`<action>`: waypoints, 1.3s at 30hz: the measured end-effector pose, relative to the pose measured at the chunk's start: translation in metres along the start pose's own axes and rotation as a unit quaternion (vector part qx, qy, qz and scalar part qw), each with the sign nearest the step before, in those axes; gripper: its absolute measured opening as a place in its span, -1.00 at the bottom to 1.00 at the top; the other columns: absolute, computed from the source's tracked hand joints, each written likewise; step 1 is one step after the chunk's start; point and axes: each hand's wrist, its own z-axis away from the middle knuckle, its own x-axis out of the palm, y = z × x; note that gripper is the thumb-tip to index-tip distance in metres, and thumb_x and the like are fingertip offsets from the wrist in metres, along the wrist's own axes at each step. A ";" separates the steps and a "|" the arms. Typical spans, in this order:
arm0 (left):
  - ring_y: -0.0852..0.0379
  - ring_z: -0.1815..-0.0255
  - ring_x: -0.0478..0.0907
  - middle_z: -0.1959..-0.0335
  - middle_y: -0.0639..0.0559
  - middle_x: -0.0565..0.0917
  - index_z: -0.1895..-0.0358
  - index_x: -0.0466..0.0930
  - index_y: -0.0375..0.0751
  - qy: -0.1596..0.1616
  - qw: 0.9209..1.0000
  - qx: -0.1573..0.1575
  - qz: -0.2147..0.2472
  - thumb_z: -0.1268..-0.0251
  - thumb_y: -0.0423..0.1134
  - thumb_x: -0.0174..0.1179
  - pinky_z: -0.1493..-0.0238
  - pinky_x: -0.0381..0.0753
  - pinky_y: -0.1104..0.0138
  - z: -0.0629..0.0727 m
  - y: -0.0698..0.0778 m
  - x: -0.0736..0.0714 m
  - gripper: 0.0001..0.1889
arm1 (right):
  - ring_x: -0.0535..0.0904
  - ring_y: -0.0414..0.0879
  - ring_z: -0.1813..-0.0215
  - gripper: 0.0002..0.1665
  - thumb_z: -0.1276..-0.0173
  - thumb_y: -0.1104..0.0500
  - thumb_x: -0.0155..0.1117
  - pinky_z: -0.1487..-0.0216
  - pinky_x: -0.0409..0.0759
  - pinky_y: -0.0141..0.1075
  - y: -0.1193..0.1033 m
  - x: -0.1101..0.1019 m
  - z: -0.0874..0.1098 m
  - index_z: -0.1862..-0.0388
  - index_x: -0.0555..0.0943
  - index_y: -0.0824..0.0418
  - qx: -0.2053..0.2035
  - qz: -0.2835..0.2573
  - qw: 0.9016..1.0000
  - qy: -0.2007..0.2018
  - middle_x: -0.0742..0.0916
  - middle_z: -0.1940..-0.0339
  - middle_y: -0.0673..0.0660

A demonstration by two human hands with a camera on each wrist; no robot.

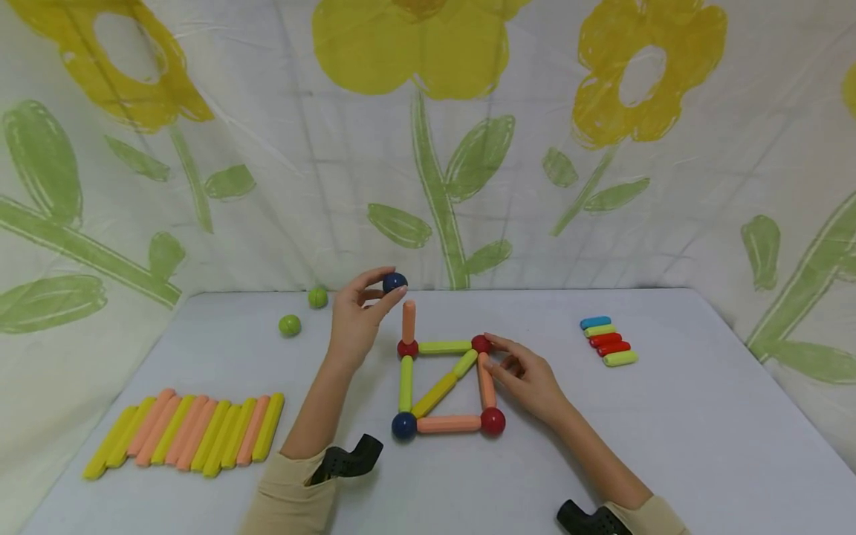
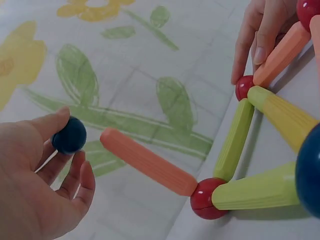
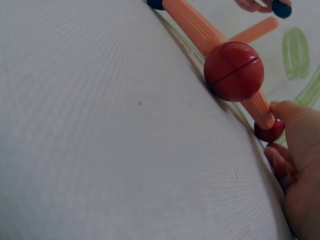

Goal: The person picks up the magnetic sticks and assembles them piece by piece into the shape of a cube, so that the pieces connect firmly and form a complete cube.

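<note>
My left hand [image 1: 353, 323] pinches a dark blue ball [image 1: 395, 283] between thumb and fingers, just above the free end of an orange stick [image 1: 409, 321]. That stick stands up from the back-left red ball [image 1: 407, 348] of a square of balls and sticks. At the back-right corner, my right hand [image 1: 531, 379] holds a smaller-looking red ball [image 3: 269, 131] between thumb and fingertips. A red ball [image 1: 493, 421] and a blue ball [image 1: 404, 426] form the front corners. A yellow and lime diagonal [image 1: 438, 391] crosses the square.
Yellow and orange sticks [image 1: 194, 431] lie in a row at the left. Two green balls [image 1: 290, 325] sit at the back left. Several short coloured sticks [image 1: 610, 342] lie at the back right. A flower-painted cloth [image 1: 281, 186] hangs behind the table.
</note>
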 end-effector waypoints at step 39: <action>-0.01 -0.31 0.56 -0.39 -0.06 0.59 -0.41 0.55 -0.26 -0.066 0.996 -0.009 0.058 -0.47 -0.36 0.34 -0.27 0.62 0.40 -0.002 -0.005 -0.010 -0.52 | 0.39 0.34 -0.36 -0.61 -0.36 0.23 0.52 -0.18 0.61 0.16 -0.030 0.009 -0.008 -0.16 0.76 0.13 -0.096 0.133 0.986 -0.025 0.51 -0.47 0.40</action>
